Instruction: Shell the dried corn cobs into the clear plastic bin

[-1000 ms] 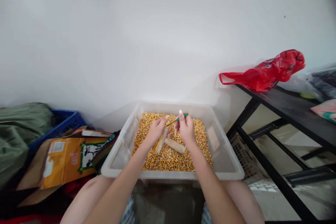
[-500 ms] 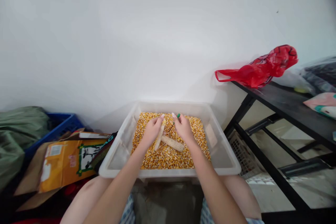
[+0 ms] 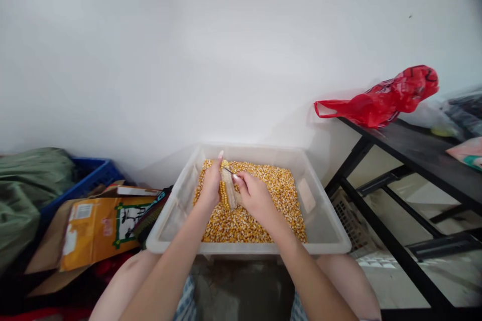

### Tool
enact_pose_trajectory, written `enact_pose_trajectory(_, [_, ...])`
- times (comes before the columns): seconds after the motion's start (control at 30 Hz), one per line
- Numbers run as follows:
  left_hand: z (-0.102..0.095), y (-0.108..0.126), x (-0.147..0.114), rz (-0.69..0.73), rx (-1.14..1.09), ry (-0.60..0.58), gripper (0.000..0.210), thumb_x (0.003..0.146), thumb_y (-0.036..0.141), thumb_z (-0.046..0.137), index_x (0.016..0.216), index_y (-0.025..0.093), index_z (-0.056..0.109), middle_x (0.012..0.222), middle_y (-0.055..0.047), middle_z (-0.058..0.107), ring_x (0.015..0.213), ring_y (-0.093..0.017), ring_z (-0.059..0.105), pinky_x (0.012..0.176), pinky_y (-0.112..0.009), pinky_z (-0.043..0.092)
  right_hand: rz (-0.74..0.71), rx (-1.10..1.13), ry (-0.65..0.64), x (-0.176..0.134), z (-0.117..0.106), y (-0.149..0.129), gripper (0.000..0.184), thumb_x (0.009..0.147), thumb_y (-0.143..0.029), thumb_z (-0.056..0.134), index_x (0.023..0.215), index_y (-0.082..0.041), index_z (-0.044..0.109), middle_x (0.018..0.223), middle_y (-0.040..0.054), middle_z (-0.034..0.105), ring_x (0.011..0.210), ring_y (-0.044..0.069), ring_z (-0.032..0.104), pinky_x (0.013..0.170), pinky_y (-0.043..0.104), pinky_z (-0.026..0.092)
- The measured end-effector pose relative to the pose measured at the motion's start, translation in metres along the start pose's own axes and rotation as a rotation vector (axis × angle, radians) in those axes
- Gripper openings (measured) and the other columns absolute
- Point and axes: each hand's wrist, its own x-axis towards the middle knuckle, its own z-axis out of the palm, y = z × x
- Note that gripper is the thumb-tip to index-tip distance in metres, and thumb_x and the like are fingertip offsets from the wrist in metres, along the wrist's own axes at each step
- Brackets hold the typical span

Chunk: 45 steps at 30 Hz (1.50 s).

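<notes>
My left hand (image 3: 213, 180) is closed around a corn cob (image 3: 227, 188), which stands tilted over the tub. Rows of yellow kernels remain on its left side, while the side facing my right hand is bare and pale. My right hand (image 3: 254, 195) grips a thin screwdriver (image 3: 228, 170), its metal shaft touching the upper part of the cob; the handle is hidden in my fingers. Behind my right hand, a stripped cob (image 3: 238, 200) lies mostly hidden on the loose corn kernels (image 3: 241, 225). The kernels cover the floor of a translucent plastic tub (image 3: 169, 225).
The tub rests on my knees against a white wall (image 3: 241, 50). At right stands a black table (image 3: 417, 145) with a red plastic bag (image 3: 391, 98) on it. To the left are a torn yellow carton (image 3: 94, 225) and a blue crate (image 3: 92, 175) with green cloth (image 3: 33, 180).
My left hand has turned upright and the cob's kernel-covered side now shows. My right hand has moved down and left, bringing the screwdriver's shaft against the cob. The view has shifted slightly.
</notes>
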Motion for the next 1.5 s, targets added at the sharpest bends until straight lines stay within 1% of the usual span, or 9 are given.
enact_pose_trajectory(0.13, [-0.001, -0.004, 0.002, 0.0, -0.016, -0.008, 0.034, 0.062, 0.049, 0.058, 0.064, 0.015, 0.053, 0.052, 0.0, 0.055, 0.045, -0.011, 0.052, 0.047, -0.022, 0.042, 0.032, -0.232, -0.002, -0.005, 0.001, -0.005, 0.033, 0.09, -0.033, 0.025, 0.095, -0.018, 0.054, 0.074, 0.0043, 0.061, 0.065, 0.012, 0.055, 0.06, 0.022, 0.03])
enact_pose_trajectory(0.27, [-0.003, -0.007, 0.006, 0.014, 0.004, 0.005, 0.035, 0.063, 0.05, 0.057, 0.064, 0.015, 0.054, 0.054, -0.001, 0.056, 0.049, -0.013, 0.054, 0.047, -0.022, 0.042, 0.062, -0.32, -0.004, -0.005, 0.004, -0.007, 0.034, 0.09, -0.034, 0.023, 0.095, -0.018, 0.053, 0.072, 0.0036, 0.061, 0.061, 0.012, 0.053, 0.057, 0.022, 0.026])
enact_pose_trajectory(0.4, [-0.003, -0.011, 0.006, 0.03, 0.045, 0.021, 0.035, 0.063, 0.05, 0.057, 0.063, 0.016, 0.053, 0.054, -0.001, 0.055, 0.051, -0.013, 0.054, 0.048, -0.022, 0.042, 0.111, -0.335, 0.011, -0.004, 0.008, -0.007, 0.034, 0.09, -0.035, 0.023, 0.09, -0.017, 0.052, 0.07, 0.0036, 0.06, 0.06, 0.012, 0.052, 0.055, 0.023, 0.023])
enact_pose_trajectory(0.53, [0.0, -0.013, -0.001, 0.034, 0.039, -0.001, 0.034, 0.063, 0.05, 0.058, 0.064, 0.015, 0.053, 0.053, 0.0, 0.055, 0.05, -0.013, 0.054, 0.049, -0.022, 0.042, 0.126, -0.331, 0.021, -0.004, 0.014, -0.001, 0.035, 0.09, -0.033, 0.021, 0.09, -0.016, 0.052, 0.07, 0.0042, 0.06, 0.058, 0.011, 0.05, 0.054, 0.022, 0.022])
enact_pose_trajectory(0.83, [0.003, -0.012, -0.003, -0.113, -0.054, -0.023, 0.035, 0.065, 0.049, 0.055, 0.068, 0.014, 0.056, 0.05, 0.002, 0.054, 0.048, -0.012, 0.054, 0.05, -0.022, 0.043, 0.08, -0.377, -0.035, -0.002, 0.011, 0.005, 0.032, 0.089, -0.035, 0.026, 0.09, -0.019, 0.054, 0.067, 0.0025, 0.06, 0.056, 0.011, 0.049, 0.053, 0.022, 0.021])
enact_pose_trajectory(1.07, [0.005, -0.01, -0.005, -0.146, -0.086, 0.002, 0.031, 0.065, 0.046, 0.056, 0.065, 0.015, 0.056, 0.049, 0.001, 0.054, 0.049, -0.013, 0.055, 0.05, -0.023, 0.044, 0.09, -0.385, -0.04, -0.002, 0.012, 0.004, 0.03, 0.087, -0.035, 0.03, 0.095, -0.02, 0.055, 0.069, 0.0027, 0.06, 0.057, 0.011, 0.05, 0.053, 0.021, 0.023])
enact_pose_trajectory(1.17, [0.005, -0.01, -0.006, -0.157, -0.104, -0.015, 0.03, 0.065, 0.044, 0.057, 0.066, 0.015, 0.056, 0.05, 0.001, 0.055, 0.049, -0.013, 0.055, 0.05, -0.023, 0.044, 0.082, -0.391, -0.034, -0.002, 0.012, 0.005, 0.03, 0.087, -0.035, 0.029, 0.095, -0.021, 0.054, 0.068, 0.0018, 0.06, 0.056, 0.011, 0.05, 0.052, 0.021, 0.023])
enact_pose_trajectory(1.37, [0.001, -0.013, -0.001, -0.263, -0.138, -0.031, 0.032, 0.066, 0.047, 0.053, 0.061, 0.015, 0.054, 0.048, 0.0, 0.054, 0.046, -0.013, 0.055, 0.047, -0.024, 0.044, 0.048, -0.382, -0.057, -0.002, 0.008, 0.006, 0.029, 0.087, -0.035, 0.03, 0.092, -0.022, 0.055, 0.065, 0.001, 0.059, 0.054, 0.01, 0.048, 0.052, 0.021, 0.022])
enact_pose_trajectory(1.5, [0.0, -0.015, 0.0, -0.239, -0.133, -0.026, 0.031, 0.066, 0.045, 0.054, 0.063, 0.015, 0.054, 0.049, 0.0, 0.054, 0.046, -0.013, 0.054, 0.047, -0.024, 0.044, 0.058, -0.385, -0.063, -0.002, 0.009, 0.005, 0.029, 0.087, -0.035, 0.029, 0.091, -0.021, 0.055, 0.065, 0.0016, 0.059, 0.054, 0.01, 0.048, 0.052, 0.021, 0.021])
